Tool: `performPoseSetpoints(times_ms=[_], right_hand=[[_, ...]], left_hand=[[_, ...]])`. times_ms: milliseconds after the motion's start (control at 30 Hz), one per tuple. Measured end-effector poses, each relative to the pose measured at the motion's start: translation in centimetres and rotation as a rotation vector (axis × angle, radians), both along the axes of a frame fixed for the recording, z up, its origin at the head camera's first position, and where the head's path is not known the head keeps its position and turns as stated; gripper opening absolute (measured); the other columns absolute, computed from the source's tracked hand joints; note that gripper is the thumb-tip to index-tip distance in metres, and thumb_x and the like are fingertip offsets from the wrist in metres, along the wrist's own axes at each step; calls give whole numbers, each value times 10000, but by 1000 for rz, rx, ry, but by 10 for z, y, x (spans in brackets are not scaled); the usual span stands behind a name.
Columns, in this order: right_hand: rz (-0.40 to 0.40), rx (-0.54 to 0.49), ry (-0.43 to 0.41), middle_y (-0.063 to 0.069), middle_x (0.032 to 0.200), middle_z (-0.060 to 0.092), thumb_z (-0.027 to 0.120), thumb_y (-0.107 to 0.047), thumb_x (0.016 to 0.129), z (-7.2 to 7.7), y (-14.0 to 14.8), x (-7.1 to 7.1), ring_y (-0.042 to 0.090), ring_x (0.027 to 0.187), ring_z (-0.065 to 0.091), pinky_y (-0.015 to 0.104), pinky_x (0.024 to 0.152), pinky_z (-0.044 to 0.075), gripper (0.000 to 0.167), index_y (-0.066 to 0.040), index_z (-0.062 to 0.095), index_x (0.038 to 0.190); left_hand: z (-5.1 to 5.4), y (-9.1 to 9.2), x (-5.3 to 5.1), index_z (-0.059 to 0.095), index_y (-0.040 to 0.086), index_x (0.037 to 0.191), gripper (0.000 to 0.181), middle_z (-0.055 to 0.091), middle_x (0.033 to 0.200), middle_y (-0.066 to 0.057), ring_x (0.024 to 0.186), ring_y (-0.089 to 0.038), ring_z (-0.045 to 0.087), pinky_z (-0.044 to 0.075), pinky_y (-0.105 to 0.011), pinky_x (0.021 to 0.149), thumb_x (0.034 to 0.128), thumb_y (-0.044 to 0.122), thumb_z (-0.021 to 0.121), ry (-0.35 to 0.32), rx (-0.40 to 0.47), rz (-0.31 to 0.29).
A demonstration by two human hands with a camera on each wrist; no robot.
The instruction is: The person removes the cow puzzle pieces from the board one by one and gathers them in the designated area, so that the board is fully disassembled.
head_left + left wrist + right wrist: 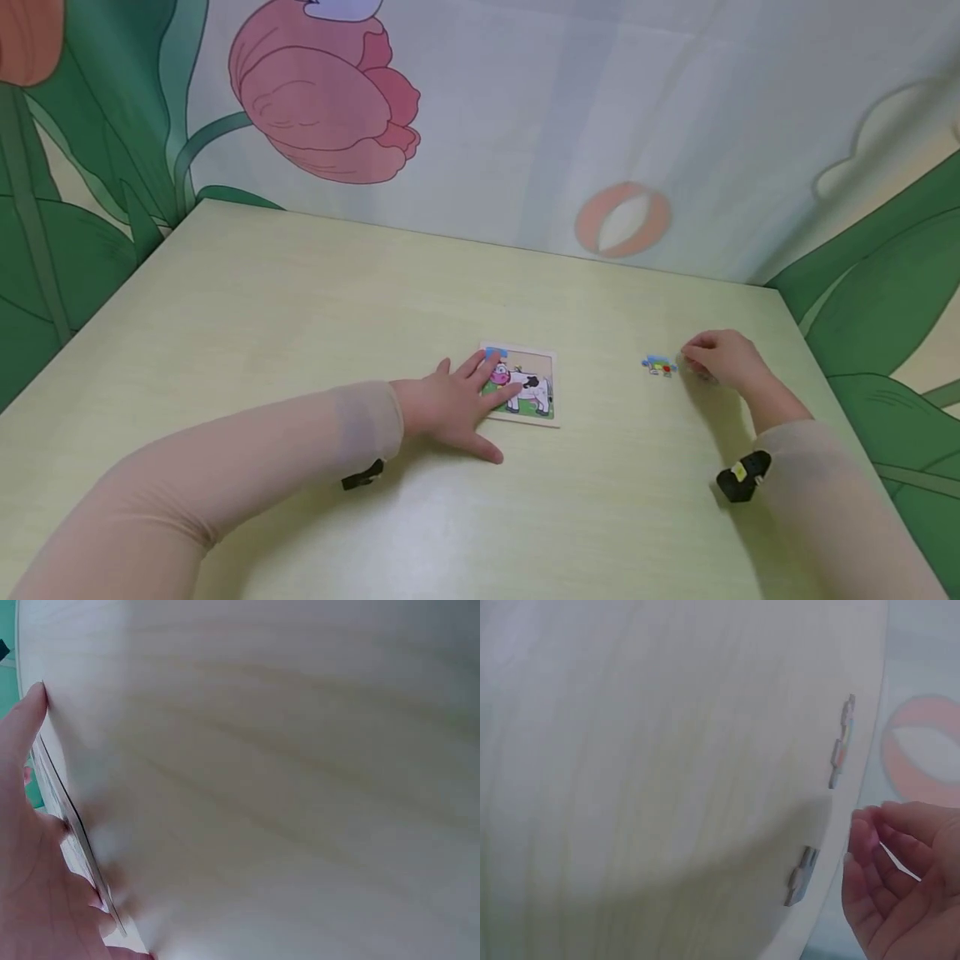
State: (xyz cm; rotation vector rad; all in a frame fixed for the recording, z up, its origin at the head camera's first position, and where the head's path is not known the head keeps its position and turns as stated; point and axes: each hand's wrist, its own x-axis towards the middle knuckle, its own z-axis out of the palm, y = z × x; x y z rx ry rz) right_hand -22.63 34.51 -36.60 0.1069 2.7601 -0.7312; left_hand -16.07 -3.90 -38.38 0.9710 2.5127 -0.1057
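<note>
My left hand lies with its fingers spread over the left side of a small square cow jigsaw puzzle. Its thumb rests on the table, off the board. Blue shows at the puzzle's top left corner, while the upper right part is bare beige. The board appears edge-on in the left wrist view, beside the left fingers. Right of the puzzle lies a loose jigsaw piece. My right hand hovers just right of it, fingers loosely bent, with nothing visible between them. A second piece shows in the right wrist view.
Both hands work over a pale wood-grain table. A printed curtain with flowers and leaves hangs along its back and sides. Small black devices are strapped at the left wrist and right wrist.
</note>
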Motion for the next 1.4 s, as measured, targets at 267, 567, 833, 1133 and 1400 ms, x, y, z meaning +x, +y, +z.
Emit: performPoseSetpoints(times_ms=[267, 567, 833, 1133, 1400], right_hand=[[-29, -121, 86, 232, 1085, 609, 467, -273, 986, -2, -18, -1, 305, 952, 593, 364, 773, 473, 407, 69, 550, 1189], [151, -273, 24, 198, 1019, 632, 523, -180, 966, -8, -86, 5, 229, 843, 593, 316, 744, 507, 325, 83, 577, 1150], [348, -187, -48, 84, 1075, 642, 571, -213, 939, -13, -162, 11, 219, 936, 562, 350, 830, 465, 270, -63, 656, 1147], [445, -154, -73, 137, 1218, 587, 548, -214, 951, -17, -190, 11, 253, 1104, 534, 434, 957, 399, 359, -34, 585, 1259], [416, -219, -111, 114, 1243, 578, 536, -244, 954, -17, -195, 6, 235, 1108, 532, 441, 973, 386, 365, -54, 584, 1261]], left_hand=[[-1, -9, -4, 36, 362, 1494, 914, -118, 1551, -101, 1401, -306, -120, 134, -574, 1064, 775, 766, 429, -21, 43, -14], [0, -17, 2, 59, 362, 1495, 904, -134, 1547, -108, 1406, -301, -91, 133, -577, 1063, 778, 757, 442, -46, 62, 30], [0, -21, 8, 67, 368, 1495, 873, -115, 1550, -115, 1409, -313, -59, 144, -611, 1041, 793, 764, 403, -5, 49, 43], [0, -18, 7, 34, 365, 1495, 860, -134, 1545, -116, 1405, -328, -67, 143, -617, 1038, 809, 761, 370, -8, 16, 20], [3, -18, 7, 26, 354, 1497, 864, -146, 1540, -127, 1401, -342, -75, 127, -626, 1036, 814, 754, 373, -28, 9, 27]])
